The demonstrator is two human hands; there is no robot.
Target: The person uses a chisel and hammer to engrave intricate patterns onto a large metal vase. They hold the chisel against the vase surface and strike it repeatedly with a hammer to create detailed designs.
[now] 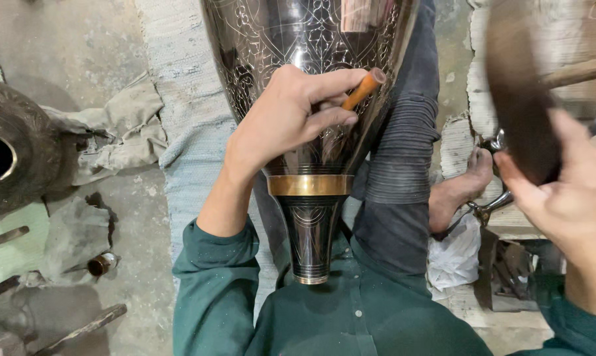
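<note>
While the left hand [281, 122] pinches a thin copper-coloured chisel [364, 89] against the dark engraved metal vase [311, 39] across the lap, the right hand [568, 191] grips a raised blurred wooden mallet [518, 99]; engraving seems underway, calling for a measured strike.

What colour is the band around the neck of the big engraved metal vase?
The band is golden brass, against the dark engraved vase; the head view shows it.

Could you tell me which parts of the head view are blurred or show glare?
In the head view, the right hand and its wooden mallet are smeared by motion blur; the engraved metal vase carries bright reflections; the left hand with the chisel is sharp.
</note>
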